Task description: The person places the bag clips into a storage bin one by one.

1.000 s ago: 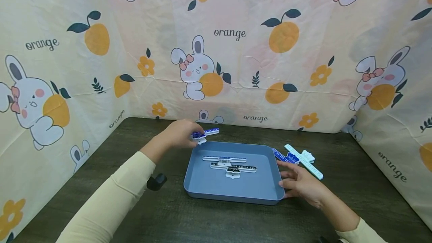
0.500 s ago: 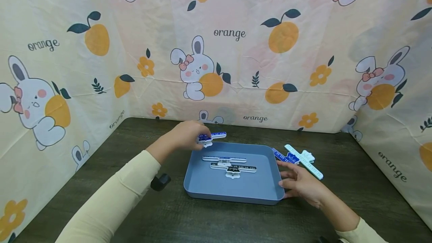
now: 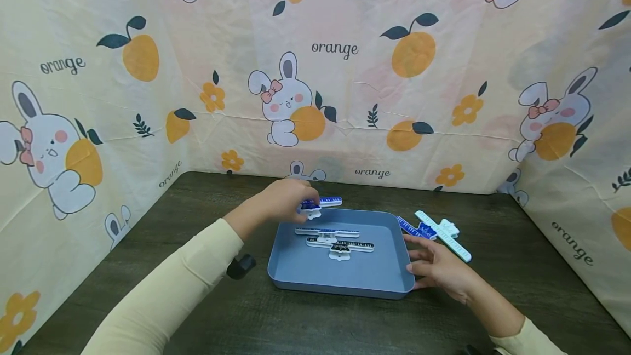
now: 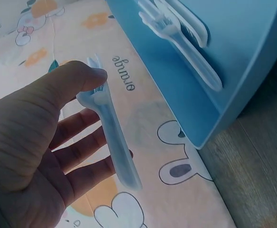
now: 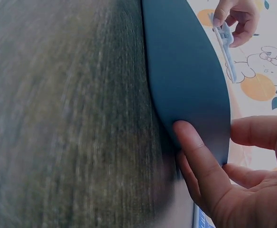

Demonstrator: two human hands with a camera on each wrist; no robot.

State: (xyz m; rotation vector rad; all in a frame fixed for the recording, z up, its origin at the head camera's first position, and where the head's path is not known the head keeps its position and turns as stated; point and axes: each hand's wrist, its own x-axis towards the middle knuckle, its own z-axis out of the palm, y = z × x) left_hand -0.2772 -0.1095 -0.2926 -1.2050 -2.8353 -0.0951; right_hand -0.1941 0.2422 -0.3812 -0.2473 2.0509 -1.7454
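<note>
My left hand [image 3: 283, 200] pinches a blue-and-white ruler clip [image 3: 330, 201] above the far left edge of the tray. In the left wrist view the thumb presses on this clip's middle [image 4: 111, 128]. The blue-grey tray [image 3: 340, 284] lies on the table. Inside it are a white ruler clip with a blue scale [image 3: 305, 232] and a black-and-white ruler clip [image 3: 363, 246]. My right hand [image 3: 443, 270] holds the tray's right side near the front corner. In the right wrist view its fingers sit on both sides of the tray wall [image 5: 190, 71].
Right of the tray, a blue ruler clip [image 3: 409, 227] and a mint-green ruler clip [image 3: 455, 246] lie together on the dark wooden table [image 3: 236, 316]. Behind the table hangs a printed cloth [image 3: 345, 97], which also closes off both sides.
My left hand has moved right and slightly nearer with the blue-and-white ruler clip, from beyond the tray's far left corner to above its far edge. The right hand and tray have stayed put.
</note>
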